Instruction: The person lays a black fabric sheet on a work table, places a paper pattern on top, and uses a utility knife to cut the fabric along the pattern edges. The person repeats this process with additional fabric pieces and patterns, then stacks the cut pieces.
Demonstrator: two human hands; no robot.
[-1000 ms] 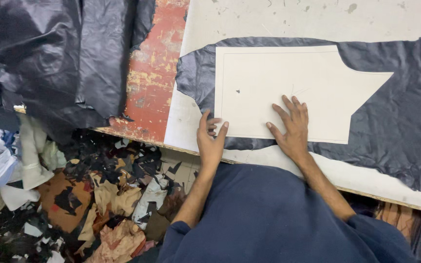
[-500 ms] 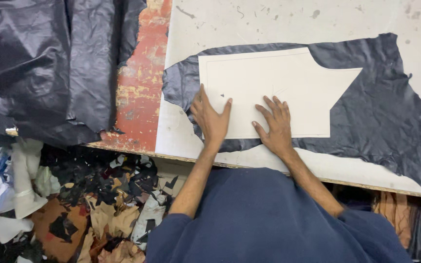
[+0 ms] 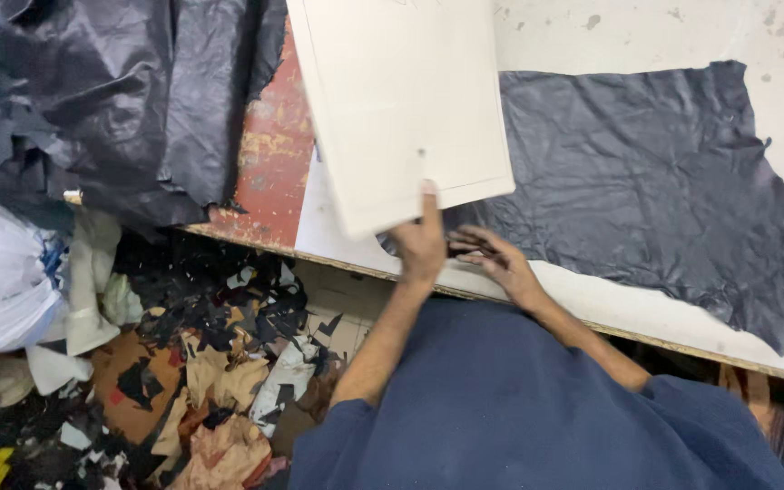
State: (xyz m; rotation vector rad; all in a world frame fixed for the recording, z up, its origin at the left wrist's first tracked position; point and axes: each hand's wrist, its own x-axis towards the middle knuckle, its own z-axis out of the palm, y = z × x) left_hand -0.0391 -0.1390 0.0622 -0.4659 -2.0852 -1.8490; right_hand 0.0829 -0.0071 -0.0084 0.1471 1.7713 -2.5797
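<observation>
Left hand point(image 3: 421, 247) grips the cream card template point(image 3: 406, 104) at its near edge, thumb on top and fingers underneath (mostly hidden); the board is lifted and tilted off the table, covering the red-painted table strip point(image 3: 269, 159) and the left end of the hide. Right hand point(image 3: 492, 261) lies flat on the near-left edge of the dark leather piece point(image 3: 646, 181), fingers spread narrow and pointing left, holding nothing; leather is spread on the white cutting board point(image 3: 646, 32), wrinkled, ragged outline.

Handling, my read: template looks stiff and light, keeps its plane with a one-handed edge pinch; a corner grip would probably flex it, so mid-edge is the better hold. Leather looks soft and limp, will drape and crease if lifted by one point; press flat or take with two hands at the edges.

Floor below left: heap of leather offcuts point(image 3: 201, 381), tan and black; more black hides point(image 3: 102, 100) piled top left.
</observation>
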